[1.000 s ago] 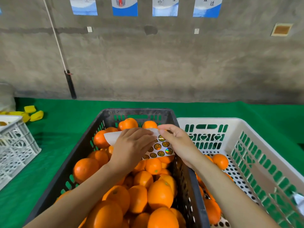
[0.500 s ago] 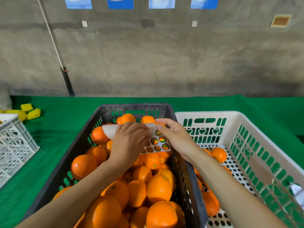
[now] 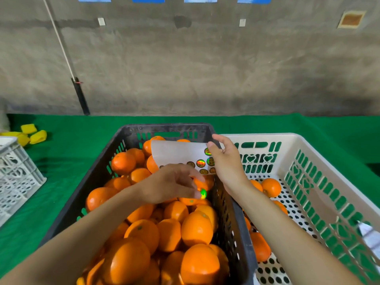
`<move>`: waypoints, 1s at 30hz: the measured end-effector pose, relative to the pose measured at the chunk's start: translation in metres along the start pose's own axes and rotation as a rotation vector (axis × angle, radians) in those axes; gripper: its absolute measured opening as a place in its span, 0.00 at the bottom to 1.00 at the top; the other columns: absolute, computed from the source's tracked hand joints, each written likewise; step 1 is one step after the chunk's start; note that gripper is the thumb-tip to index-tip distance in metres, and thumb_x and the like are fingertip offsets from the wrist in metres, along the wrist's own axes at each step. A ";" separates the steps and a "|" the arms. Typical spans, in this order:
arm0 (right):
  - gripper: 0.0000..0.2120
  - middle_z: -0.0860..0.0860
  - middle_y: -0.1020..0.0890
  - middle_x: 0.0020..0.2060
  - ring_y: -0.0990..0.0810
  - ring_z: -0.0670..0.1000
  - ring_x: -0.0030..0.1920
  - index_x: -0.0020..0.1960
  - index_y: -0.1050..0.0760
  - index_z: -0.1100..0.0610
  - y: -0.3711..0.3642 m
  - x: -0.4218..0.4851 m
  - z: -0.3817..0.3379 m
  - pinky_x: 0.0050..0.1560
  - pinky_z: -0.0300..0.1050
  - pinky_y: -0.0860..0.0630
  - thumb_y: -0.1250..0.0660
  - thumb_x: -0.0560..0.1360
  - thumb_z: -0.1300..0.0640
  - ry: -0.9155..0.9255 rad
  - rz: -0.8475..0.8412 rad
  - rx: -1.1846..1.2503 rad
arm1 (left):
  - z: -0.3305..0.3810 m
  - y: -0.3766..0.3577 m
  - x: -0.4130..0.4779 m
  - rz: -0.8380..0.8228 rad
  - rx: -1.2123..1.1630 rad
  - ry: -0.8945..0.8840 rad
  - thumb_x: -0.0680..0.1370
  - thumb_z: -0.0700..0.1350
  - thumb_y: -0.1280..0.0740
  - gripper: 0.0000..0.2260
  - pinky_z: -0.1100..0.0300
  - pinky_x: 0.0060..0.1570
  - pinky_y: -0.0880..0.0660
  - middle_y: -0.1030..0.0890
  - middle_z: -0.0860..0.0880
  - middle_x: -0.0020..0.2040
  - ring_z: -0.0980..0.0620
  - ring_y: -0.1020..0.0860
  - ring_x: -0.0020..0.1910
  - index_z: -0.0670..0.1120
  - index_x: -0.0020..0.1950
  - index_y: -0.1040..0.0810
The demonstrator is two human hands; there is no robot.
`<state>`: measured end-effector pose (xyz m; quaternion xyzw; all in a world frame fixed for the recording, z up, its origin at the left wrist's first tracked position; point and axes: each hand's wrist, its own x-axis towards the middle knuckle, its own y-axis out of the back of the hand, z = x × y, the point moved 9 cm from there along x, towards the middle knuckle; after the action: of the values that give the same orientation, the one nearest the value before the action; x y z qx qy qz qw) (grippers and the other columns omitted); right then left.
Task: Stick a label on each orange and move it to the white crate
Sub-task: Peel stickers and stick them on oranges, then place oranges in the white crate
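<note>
— Green-gold foil, that small round holographic label (image 3: 203, 194): where is it just now?
— Pinched at the fingertips of the left hand (image 3: 170, 186), off its sheet and over the black plastic crate (image 3: 98, 173). It hangs just above the heaped oranges (image 3: 197, 229). As far as I can tell, it touches none of them.
— And the right hand (image 3: 228, 164)?
— It grips the right edge of the white backing sheet of stickers (image 3: 176, 154), fingers and thumb curled round it. It holds the sheet up over the far end of the black crate. A few labels show at the sheet's lower right; the rest looks bare.
— So which step would you call this?
— Between peeling and sticking, I'd say. The label is free, and neither hand has a fruit in it.
— What does the next move want?
— Bring the sticky face down on a smooth patch of peel, likely on one of the oranges right beneath the fingers, and press it flat. Then that fruit needs lifting. The left hand must first let go of the label, since the right is taken up with the sheet.
— And where does it go?
— Over the rims into the white perforated plastic crate (image 3: 267, 137), just beside on the right, on the green cloth (image 3: 61, 161). Only a few oranges (image 3: 271, 187) lie in there, so most of the job looks to be ahead.
</note>
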<state>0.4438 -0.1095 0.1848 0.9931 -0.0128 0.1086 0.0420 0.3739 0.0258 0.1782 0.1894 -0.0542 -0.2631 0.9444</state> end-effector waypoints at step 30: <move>0.17 0.39 0.22 0.47 0.18 0.36 0.43 0.70 0.31 0.48 -0.008 0.000 0.000 0.36 0.31 0.22 0.38 0.82 0.54 -0.009 -0.070 0.005 | -0.057 -0.024 -0.011 -0.310 0.436 0.288 0.68 0.64 0.25 0.20 0.70 0.43 0.25 0.23 0.67 0.52 0.63 0.22 0.51 0.63 0.58 0.24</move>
<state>0.4435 -0.1012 0.1844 0.9935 0.0220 0.1025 0.0433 0.3648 0.0319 0.1161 0.4292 0.0545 -0.3567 0.8280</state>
